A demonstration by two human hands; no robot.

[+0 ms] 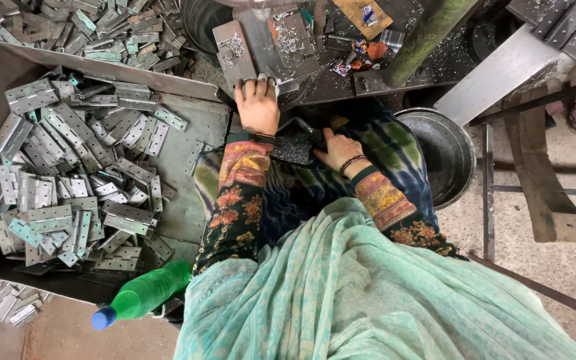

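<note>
1. Left hand point(257, 107) reaches forward to the near edge of the metal work plate point(265, 47) of the machine. Its fingertips, which wear pale coverings, are curled over a small flat metal piece at that edge; whether they pinch it or only press on it cannot be told.
2. Right hand point(339, 151) rests lower, over the lap, with fingers bent and drawn together against a dark, speckled flat object point(293, 148). What the fingers hold, if anything, is hidden. A beaded bracelet point(351, 163) circles the wrist.
3. Both forearms wear patterned floral sleeves; a pale green scarf point(355, 293) covers the lower centre of the view.
4. Metal tray point(198, 133) stands to the left of the left hand, and carries a large heap of grey hinges point(68, 173) spread from its far left corner to its near edge. The tray's right part, nearest the left hand, holds only a few hinges.
5. More hinges point(81, 27) lie piled beyond the tray's far edge.
6. Green plastic bottle point(145, 293) with a blue cap lies on its side at the tray's near right corner.
7. Round metal bowl point(445, 153) sits to the right of the right hand, partly covered by the dark patterned cloth.
8. Green post point(425, 37) rises from the machine base, right of the work plate, with metal shavings scattered around it.
</note>
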